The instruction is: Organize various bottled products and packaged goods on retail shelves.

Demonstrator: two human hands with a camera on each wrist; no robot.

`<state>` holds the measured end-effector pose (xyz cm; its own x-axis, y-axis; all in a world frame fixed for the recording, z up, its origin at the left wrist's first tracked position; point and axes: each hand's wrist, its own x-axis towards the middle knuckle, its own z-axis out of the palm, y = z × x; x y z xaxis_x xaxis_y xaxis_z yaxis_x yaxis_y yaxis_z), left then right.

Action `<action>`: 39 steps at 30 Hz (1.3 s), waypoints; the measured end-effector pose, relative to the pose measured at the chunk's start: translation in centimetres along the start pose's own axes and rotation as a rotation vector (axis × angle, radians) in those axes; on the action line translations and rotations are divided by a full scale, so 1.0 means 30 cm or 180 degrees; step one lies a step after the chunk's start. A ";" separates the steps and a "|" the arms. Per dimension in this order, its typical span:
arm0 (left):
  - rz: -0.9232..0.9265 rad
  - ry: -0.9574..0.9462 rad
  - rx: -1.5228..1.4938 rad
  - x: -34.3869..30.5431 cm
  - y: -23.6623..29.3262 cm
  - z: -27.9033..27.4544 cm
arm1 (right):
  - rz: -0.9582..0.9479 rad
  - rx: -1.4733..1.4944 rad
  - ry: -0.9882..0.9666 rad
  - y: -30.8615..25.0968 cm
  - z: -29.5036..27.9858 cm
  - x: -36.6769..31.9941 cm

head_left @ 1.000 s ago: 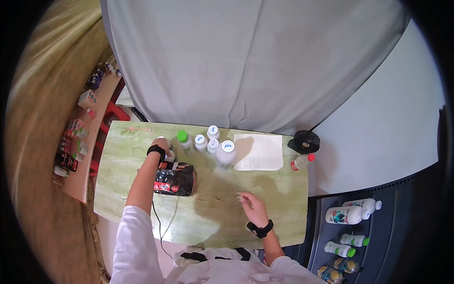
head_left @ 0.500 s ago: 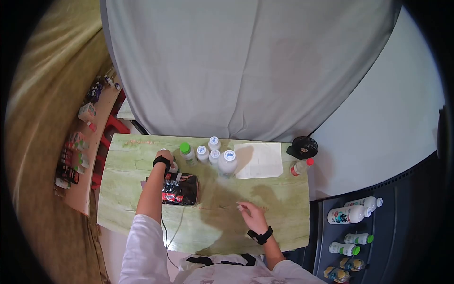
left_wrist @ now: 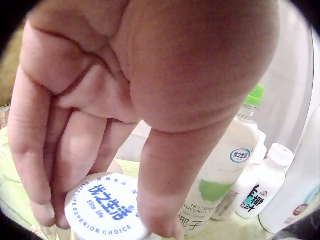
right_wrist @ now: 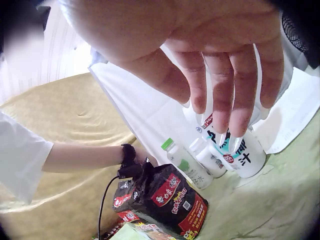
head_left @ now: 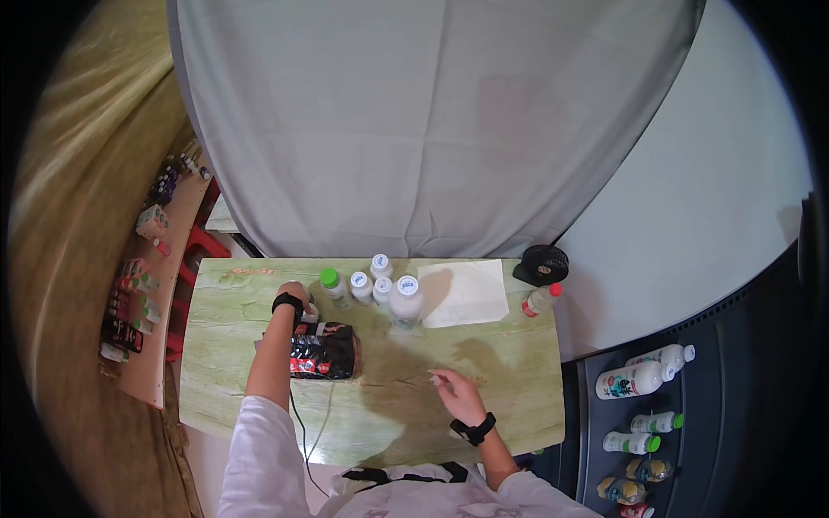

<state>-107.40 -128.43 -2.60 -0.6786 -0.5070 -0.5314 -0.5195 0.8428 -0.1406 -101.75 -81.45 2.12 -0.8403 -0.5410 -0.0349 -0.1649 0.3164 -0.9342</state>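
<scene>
My left hand (head_left: 294,292) is at the left end of a row of bottles, behind a black instant-noodle multipack (head_left: 325,351). In the left wrist view its thumb and fingers grip a white-capped bottle (left_wrist: 106,206) from above, around the lettered cap; the body below is mostly hidden. Just right of that stands a green-capped coconut water bottle (left_wrist: 212,172). Over the front middle of the table hovers my right hand (head_left: 459,397), fingers loosely bent and holding nothing. In the right wrist view its fingertips overlap a large white coconut juice bottle (right_wrist: 245,157) standing farther off.
Small white bottles (head_left: 361,287) stand between the green-capped and large bottles. A paper sheet (head_left: 466,293), a black fan (head_left: 542,264) and a red-capped bottle (head_left: 541,300) lie rightward. A cable (head_left: 298,419) hangs off the front edge. More bottles fill a dark shelf (head_left: 587,432) at right.
The head view has shifted, so the table sits lower in it. Against the table, both hands keep nearly the same places; the left stays at the white-capped bottle.
</scene>
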 end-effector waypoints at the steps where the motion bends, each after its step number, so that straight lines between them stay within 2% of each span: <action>1: -0.0003 -0.0002 -0.0009 0.001 0.000 -0.001 | 0.0081 0.0069 -0.0031 -0.002 -0.004 -0.002; 4: 0.0064 0.0067 0.0055 -0.001 0.000 0.004 | 0.0083 0.0367 -0.0131 0.027 -0.003 -0.008; 11: 0.0043 0.0107 0.0054 -0.010 0.007 -0.001 | 0.0172 0.0346 -0.0139 0.021 -0.009 -0.017; 17: 0.0083 0.0017 0.0003 0.059 -0.028 0.031 | 0.0093 0.0136 0.0050 0.001 -0.027 -0.050; 22: 0.0146 0.0008 -0.0125 0.036 -0.028 0.019 | 0.0050 -0.0058 0.0189 -0.030 -0.052 -0.094; 25: 0.0138 -0.0008 0.0111 0.032 -0.018 0.017 | -0.0203 -0.0082 0.0467 -0.037 -0.053 -0.130; 29: 0.0078 -0.0065 0.0103 0.062 -0.012 0.050 | -0.0009 -0.0048 0.0577 -0.026 -0.050 -0.201; 32: 0.0057 0.0010 -0.0164 0.086 -0.031 0.066 | -0.0029 -0.0017 0.0631 -0.026 -0.056 -0.250; 37: 0.0252 0.0449 -0.0424 0.012 -0.057 -0.023 | -0.0070 -0.0222 0.0787 -0.013 -0.062 -0.321; 39: 0.0373 0.0894 -0.0391 -0.033 -0.076 -0.050 | 0.0058 -0.0229 0.0730 -0.025 -0.058 -0.336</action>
<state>-106.32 -130.11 -0.50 -0.8453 -0.4523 -0.2843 -0.4766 0.8789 0.0187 -94.06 -74.88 3.78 -0.9374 -0.3461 0.0378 -0.1781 0.3835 -0.9062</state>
